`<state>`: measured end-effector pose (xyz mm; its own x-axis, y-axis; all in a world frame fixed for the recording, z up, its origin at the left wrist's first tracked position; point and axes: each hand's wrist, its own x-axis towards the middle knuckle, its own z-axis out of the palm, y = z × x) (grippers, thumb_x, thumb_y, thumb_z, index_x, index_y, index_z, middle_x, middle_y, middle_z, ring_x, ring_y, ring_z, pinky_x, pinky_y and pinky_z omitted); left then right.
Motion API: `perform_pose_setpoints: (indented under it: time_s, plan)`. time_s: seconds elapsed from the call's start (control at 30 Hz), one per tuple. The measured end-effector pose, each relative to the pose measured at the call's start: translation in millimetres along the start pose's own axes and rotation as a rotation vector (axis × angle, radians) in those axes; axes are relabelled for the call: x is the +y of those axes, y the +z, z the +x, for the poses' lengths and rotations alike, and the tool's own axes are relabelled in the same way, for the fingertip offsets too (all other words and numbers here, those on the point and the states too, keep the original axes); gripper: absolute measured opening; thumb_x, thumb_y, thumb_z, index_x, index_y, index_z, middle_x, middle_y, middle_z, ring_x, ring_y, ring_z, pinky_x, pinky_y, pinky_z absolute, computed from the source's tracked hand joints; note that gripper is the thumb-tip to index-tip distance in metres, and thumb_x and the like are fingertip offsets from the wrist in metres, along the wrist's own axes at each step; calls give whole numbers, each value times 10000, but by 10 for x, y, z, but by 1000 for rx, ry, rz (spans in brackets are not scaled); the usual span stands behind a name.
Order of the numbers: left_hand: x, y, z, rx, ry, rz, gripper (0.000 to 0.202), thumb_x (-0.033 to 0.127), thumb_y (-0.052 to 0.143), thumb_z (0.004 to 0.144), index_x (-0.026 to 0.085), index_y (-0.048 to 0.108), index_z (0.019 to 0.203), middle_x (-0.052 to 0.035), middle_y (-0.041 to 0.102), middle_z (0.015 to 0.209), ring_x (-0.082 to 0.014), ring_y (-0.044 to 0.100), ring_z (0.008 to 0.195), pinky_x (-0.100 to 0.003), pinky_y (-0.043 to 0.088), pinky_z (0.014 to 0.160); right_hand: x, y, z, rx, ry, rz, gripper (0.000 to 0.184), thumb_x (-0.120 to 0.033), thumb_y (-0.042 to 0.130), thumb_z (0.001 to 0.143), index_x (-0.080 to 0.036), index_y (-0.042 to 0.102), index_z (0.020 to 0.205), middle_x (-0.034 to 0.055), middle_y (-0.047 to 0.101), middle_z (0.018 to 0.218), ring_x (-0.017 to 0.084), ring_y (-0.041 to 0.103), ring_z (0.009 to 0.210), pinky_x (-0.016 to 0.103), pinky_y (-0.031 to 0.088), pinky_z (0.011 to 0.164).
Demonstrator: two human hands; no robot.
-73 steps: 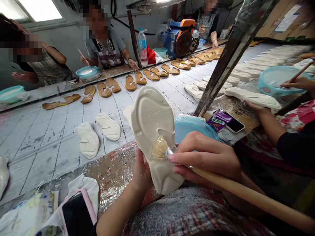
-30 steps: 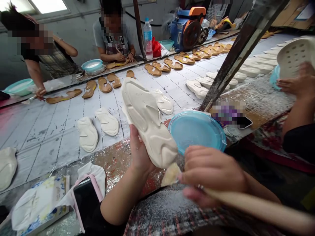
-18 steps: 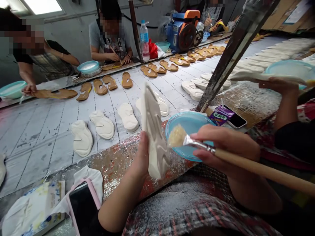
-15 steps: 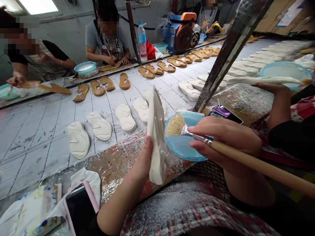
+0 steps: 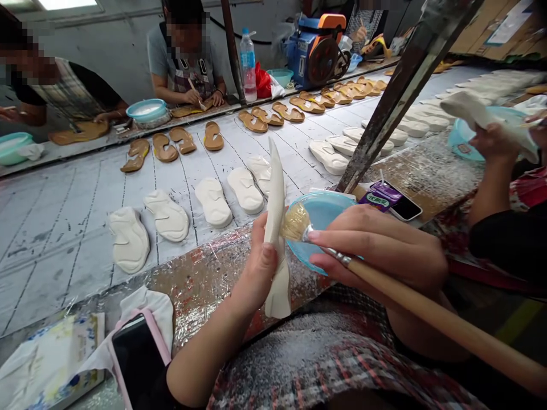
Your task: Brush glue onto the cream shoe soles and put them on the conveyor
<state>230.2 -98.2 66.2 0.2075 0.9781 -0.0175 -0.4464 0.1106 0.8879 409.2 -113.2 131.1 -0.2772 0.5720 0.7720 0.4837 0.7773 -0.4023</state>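
Observation:
My left hand (image 5: pixel 255 265) grips a white shoe sole (image 5: pixel 276 228) by its edge and holds it upright, its thin side toward me. In my right hand (image 5: pixel 380 250) is a paintbrush (image 5: pixel 294 222) with a long wooden handle. Its pale, round bristles press against the right face of the sole, which I see only edge-on. Behind the brush stands a light-blue bowl (image 5: pixel 327 208), partly hidden by my right hand. Several white soles (image 5: pixel 212 202) lie in a row on the marked white surface beyond my left hand.
Brown soles (image 5: pixel 164 148) line the far side. A slanted metal post (image 5: pixel 393 85) rises near the bowl. A purple packet (image 5: pixel 378 195) lies on a phone at right; a pink-cased phone (image 5: pixel 139 359) is at lower left. Co-workers sit opposite, and another person's hand (image 5: pixel 496 142) holds a sole at right.
The brush has moved left from over the bowl onto the sole. My left hand has turned the sole more edge-on. The row of soles has shifted slightly left.

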Motion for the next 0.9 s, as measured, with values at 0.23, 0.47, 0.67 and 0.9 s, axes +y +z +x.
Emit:
perform_pose_setpoints:
  time_s: [0.23,0.47,0.67,0.9]
  plan:
    - [-71,-128,-1,32,77,128,883,756,642,806,269,468,1522,-112,577,1460,-356,508,1377,-461,431,1168,204,-80,-41,-217,-98,95,119,-178,731,915,-189,735,1034,37,736,825,153,703,753,280,597,702]
    - [2,-447,-68,291,418,98,780,403,876,755,339,541,1457,-48,688,1268,-325,557,1349,-443,454,1164,706,-104,-532,-291,669,56,183,-368,717,881,-194,759,846,27,738,761,162,684,675,242,511,570]
    - [283,-578,-5,184,354,46,362,329,759,863,355,716,1222,2,757,937,-213,716,890,-314,619,816,837,162,-745,-238,853,-53,402,-434,665,898,-193,553,597,-28,544,482,114,509,463,222,363,442]
    - [374,-526,49,45,-89,-375,827,743,397,947,207,392,1575,-129,568,1507,-280,481,1440,-424,481,1128,863,213,-835,-227,801,10,460,-471,667,895,-205,533,544,-40,468,434,93,435,406,224,282,394]
